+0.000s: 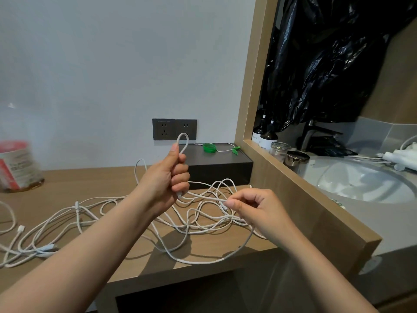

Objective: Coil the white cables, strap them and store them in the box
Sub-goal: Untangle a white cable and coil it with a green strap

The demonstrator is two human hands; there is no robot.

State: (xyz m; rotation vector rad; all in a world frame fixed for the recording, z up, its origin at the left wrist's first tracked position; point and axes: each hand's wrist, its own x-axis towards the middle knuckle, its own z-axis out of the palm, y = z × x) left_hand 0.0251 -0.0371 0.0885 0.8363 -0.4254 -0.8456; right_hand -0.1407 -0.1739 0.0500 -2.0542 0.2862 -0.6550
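The left hand (pixel 164 179) is curled tight round one white cable (pixel 183 134). A small loop pokes up at twelve o'clock, I think to start the coil. The other white cables (pixel 187 225) lie tangled on the tabletop (pixel 67 184) at six o'clock. Green straps (pixel 209 147) wait on the box (pixel 221 168) at one o'clock. The right hand (pixel 257 208), at four o'clock, pinches what looks like the same cable, likely to feed it.

left hand (pixel 168 177) grips cable loop (pixel 183 141) | right hand (pixel 255 207) pinches cable
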